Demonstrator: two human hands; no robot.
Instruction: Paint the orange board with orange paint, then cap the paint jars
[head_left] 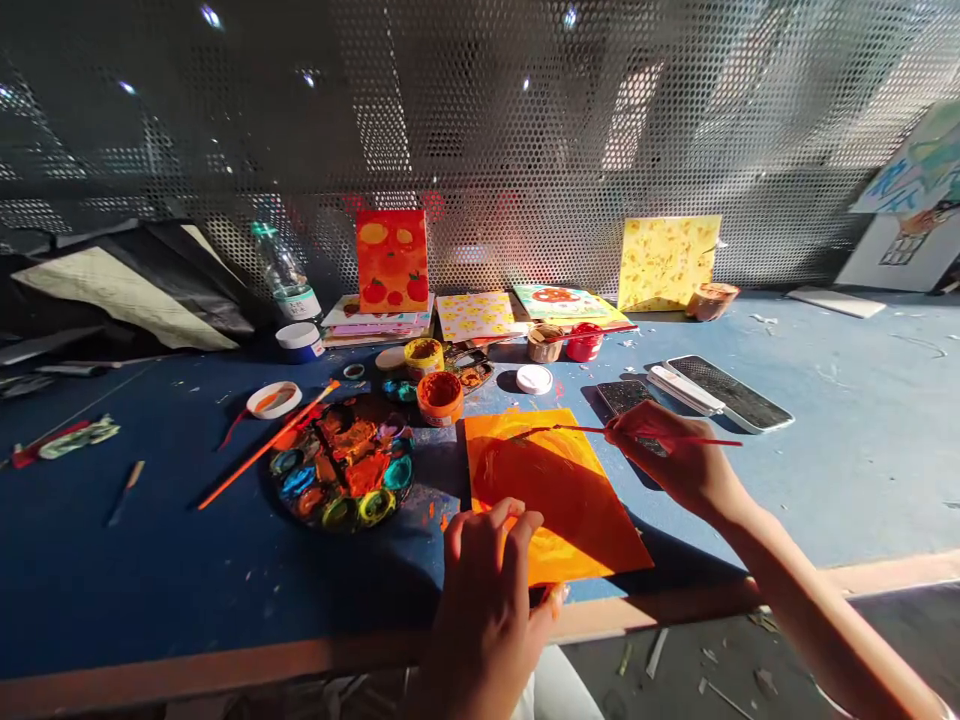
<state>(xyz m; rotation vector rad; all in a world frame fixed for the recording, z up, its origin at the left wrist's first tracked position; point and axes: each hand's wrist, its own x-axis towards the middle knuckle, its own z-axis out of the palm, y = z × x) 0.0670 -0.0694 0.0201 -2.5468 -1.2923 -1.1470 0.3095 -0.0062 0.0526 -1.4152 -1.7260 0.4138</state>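
My right hand [682, 455] pinches a thin red paintbrush [712, 441]. Its dark tip touches the upper part of an orange painted board [555, 500], where swirling strokes show. At the board's near left corner, my left hand [491, 570] holds the edge, fingers bent over the top and thumb below. Left of the board lies a round paint palette [341, 470] with smeared orange and red in its middle and several coloured wells. A second brush with an orange handle [255, 455] rests against the palette's left rim. An uncapped orange paint jar [440, 398] stands just beyond the board.
Behind are a yellow paint jar [424, 356], a red jar [585, 343], a white lid [534, 379] and a bottle [289, 280]. A red painting [392, 260] and a yellow painting [667, 262] lean on the mesh wall. Phone [731, 393] and stapler [685, 390] lie right.
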